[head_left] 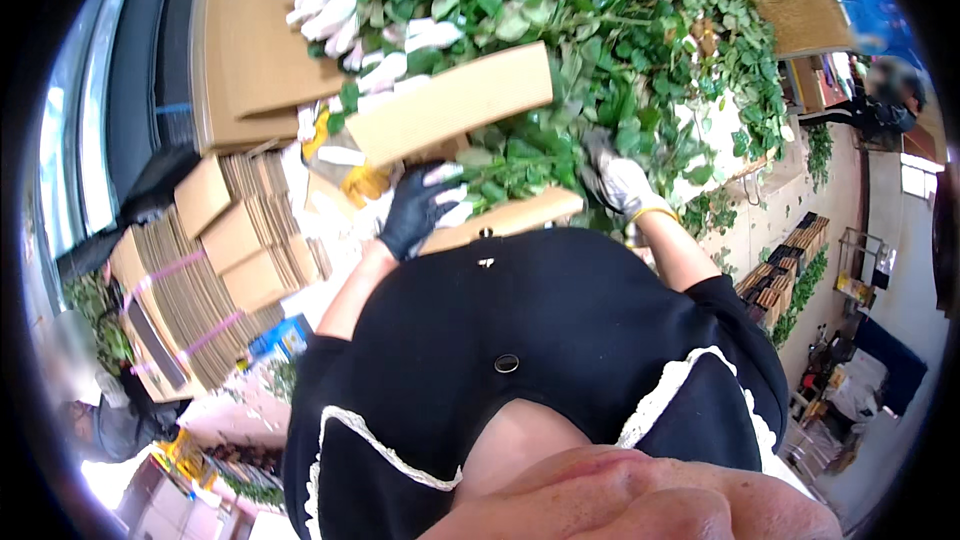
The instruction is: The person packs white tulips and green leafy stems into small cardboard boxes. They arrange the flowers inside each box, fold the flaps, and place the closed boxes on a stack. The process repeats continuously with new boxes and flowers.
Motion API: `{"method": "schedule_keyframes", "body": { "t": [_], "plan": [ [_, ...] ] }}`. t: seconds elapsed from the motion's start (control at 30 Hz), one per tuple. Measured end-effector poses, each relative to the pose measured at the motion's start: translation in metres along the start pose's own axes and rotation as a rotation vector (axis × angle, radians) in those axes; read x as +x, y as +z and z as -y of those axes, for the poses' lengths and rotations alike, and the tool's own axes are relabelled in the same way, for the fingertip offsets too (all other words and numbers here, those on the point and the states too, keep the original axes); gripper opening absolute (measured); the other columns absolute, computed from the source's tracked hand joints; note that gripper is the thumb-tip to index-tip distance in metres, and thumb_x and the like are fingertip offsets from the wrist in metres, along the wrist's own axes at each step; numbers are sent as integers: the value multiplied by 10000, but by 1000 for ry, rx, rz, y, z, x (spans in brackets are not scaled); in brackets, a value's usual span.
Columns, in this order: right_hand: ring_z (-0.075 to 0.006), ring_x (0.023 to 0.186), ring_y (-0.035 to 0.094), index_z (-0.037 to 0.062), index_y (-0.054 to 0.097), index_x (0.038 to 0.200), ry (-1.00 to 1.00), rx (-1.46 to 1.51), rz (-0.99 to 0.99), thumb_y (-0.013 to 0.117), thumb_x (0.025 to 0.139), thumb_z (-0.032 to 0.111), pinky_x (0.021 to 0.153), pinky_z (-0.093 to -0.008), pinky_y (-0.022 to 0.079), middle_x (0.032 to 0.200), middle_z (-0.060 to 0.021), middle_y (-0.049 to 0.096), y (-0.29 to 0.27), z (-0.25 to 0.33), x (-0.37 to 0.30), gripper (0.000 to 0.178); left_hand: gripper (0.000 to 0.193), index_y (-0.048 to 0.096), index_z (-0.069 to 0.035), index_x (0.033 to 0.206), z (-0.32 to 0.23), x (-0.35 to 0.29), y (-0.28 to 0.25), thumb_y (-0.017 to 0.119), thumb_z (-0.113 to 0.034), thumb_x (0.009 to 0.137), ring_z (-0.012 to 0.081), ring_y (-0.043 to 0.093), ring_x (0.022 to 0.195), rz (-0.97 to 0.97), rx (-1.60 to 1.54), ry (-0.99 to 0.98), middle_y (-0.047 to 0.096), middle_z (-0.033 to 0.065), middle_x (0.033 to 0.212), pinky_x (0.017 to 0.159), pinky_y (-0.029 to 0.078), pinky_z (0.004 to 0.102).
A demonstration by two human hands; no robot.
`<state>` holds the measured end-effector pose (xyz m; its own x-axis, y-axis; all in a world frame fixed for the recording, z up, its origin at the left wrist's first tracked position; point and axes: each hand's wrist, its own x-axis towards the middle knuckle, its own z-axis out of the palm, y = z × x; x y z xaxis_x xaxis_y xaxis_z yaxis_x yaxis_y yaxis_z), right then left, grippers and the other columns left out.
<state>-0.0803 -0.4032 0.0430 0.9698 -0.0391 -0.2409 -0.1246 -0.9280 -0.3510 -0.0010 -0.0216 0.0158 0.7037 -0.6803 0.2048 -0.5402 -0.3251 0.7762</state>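
Observation:
My left hand (408, 212), in a black glove, lies at the left end of a narrow cardboard box (505, 221), beside whitish-wrapped flower heads. Its fingers are spread apart, and I see no firm grip. Leafy green stems (520, 165) run rightward from these heads, between the box's near edge and a raised cardboard flap (455, 105). At the right end of the stems is my right hand (622, 183), in a white glove with dark fingers. Those fingers stretch out against the leaves, which partly hide their tips.
A large heap of leafy stems (600, 30) covers the far side, with white-wrapped heads (325, 5) at its left. Flat cardboard stacks (195, 285) stand at left, near a yellow item (365, 183). A blue packet (280, 340) lies below them. Another person (890, 95) is far right.

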Motion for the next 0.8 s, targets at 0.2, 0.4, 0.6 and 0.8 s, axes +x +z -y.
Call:
{"method": "schedule_keyframes", "body": {
  "t": [0.2,0.4,0.6,0.8],
  "plan": [
    [-302,1008,686,101,634,1216,-338,-8,-851,550,933,100,829,-377,576,1145,-131,691,-175,80,148,296,414,645,-100,1233,15,-9,6,732,-208,842,355,549,1183,-14,48,7,610,133,1271,1008,435,450],
    [-326,1041,677,98,630,1221,-204,-382,-334,536,908,94,897,-423,561,1163,-180,677,-199,167,324,327,726,457,-26,1397,72,-39,43,764,-284,791,449,489,1190,78,-190,-340,518,247,1310,1021,395,503],
    [-325,888,701,87,666,1073,-481,-518,-712,575,873,57,755,-416,577,965,-191,698,-281,174,293,221,580,584,-108,1343,26,-11,3,733,-304,818,396,491,1235,112,117,-30,563,196,1291,1056,391,483],
    [-374,689,655,103,681,1044,-401,-567,-812,563,887,140,661,-463,538,763,-136,673,-356,177,117,200,446,667,-197,1260,7,-4,-4,714,-145,820,408,487,1250,122,141,-46,495,229,1372,1054,416,462]
  ]
}}
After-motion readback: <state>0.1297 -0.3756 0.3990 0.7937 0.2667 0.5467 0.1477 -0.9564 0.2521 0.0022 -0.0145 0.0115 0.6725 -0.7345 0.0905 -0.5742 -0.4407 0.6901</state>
